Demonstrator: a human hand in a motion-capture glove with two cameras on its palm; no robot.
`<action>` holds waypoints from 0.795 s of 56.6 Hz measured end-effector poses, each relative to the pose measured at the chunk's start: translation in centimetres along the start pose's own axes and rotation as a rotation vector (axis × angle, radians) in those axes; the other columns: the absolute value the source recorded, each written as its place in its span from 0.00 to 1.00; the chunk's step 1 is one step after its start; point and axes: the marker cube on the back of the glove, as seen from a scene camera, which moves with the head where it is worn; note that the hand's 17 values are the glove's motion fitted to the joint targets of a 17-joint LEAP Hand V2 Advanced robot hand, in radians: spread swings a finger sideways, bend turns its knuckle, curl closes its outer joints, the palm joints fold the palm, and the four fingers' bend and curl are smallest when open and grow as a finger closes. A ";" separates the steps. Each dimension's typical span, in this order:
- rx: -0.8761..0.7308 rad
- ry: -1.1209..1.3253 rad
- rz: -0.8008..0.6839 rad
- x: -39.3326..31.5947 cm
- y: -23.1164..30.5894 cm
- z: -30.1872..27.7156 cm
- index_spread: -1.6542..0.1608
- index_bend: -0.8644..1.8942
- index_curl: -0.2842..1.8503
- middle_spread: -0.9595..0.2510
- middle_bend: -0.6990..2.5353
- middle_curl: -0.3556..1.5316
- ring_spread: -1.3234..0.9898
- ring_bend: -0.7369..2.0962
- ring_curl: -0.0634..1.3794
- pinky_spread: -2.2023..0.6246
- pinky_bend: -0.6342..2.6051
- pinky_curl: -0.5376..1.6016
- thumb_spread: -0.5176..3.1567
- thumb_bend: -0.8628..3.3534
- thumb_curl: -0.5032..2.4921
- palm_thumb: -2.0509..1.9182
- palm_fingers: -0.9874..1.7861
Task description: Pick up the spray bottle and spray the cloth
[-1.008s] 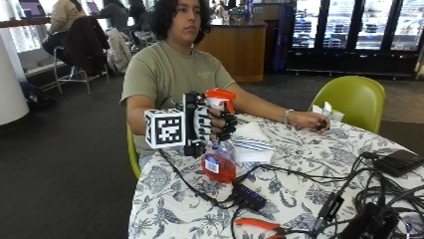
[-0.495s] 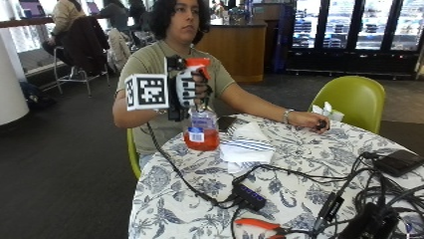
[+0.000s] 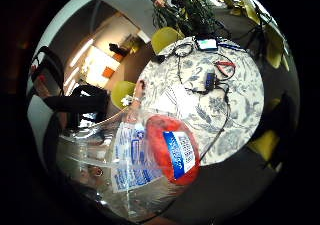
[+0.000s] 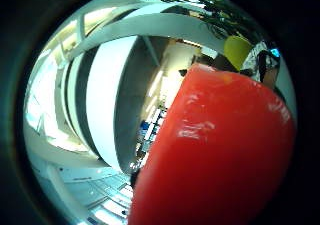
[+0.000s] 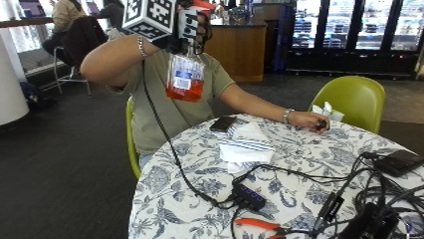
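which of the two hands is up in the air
The gloved right hand, raised high and gripping the spray bottle; the bare hand rests on the table.

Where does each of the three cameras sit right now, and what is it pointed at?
Outside view: across the table, facing the person; right hand holds the bottle high, bare hand on the table.
Little-finger palm view: looks past the bottle down at the table.
Thumb palm view: filled by the bottle's red top.
All share the bottle.
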 end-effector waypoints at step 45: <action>-0.832 0.793 0.989 20.0 -0.5 15.6 0.76 0.41 0.42 0.64 0.39 0.49 0.50 0.49 0.39 0.69 0.35 0.46 0.26 0.20 0.44 0.76 0.83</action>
